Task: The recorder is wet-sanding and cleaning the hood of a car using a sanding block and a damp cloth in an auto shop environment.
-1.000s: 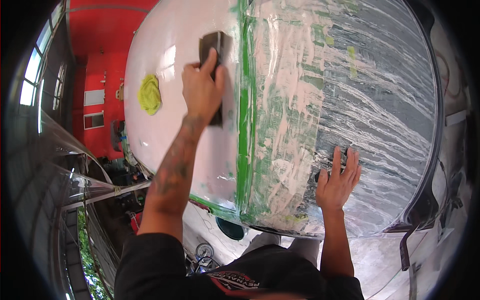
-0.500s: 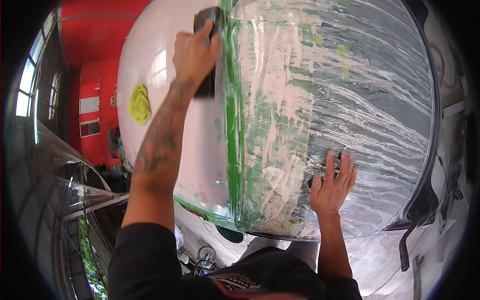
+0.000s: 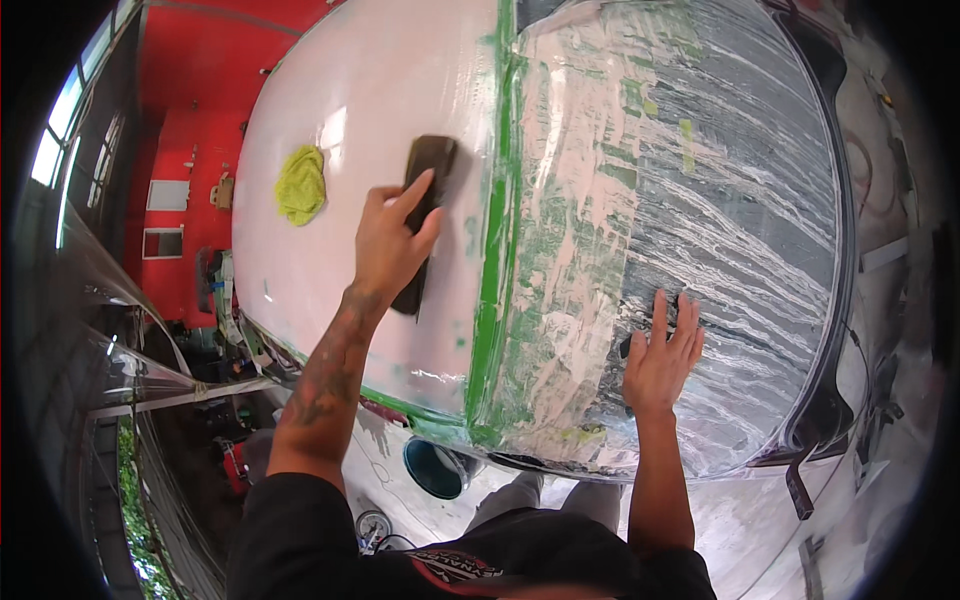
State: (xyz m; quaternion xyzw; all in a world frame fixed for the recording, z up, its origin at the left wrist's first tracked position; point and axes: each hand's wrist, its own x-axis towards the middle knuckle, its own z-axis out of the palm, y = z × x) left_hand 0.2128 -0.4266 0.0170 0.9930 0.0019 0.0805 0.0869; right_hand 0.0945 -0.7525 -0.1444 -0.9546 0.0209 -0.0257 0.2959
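bucket: on floor, contents can't be seen
left grip: dark block held
right grip: spread wide, grey panel touched

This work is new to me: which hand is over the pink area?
The left hand, its fingers on the long dark block; the right hand is over the white-streaked grey area.

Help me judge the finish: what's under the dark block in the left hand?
The dark block, held by the left hand, lies over the pink surface, which shows around it, left of the green strip. The patch beneath is covered and cannot be seen.
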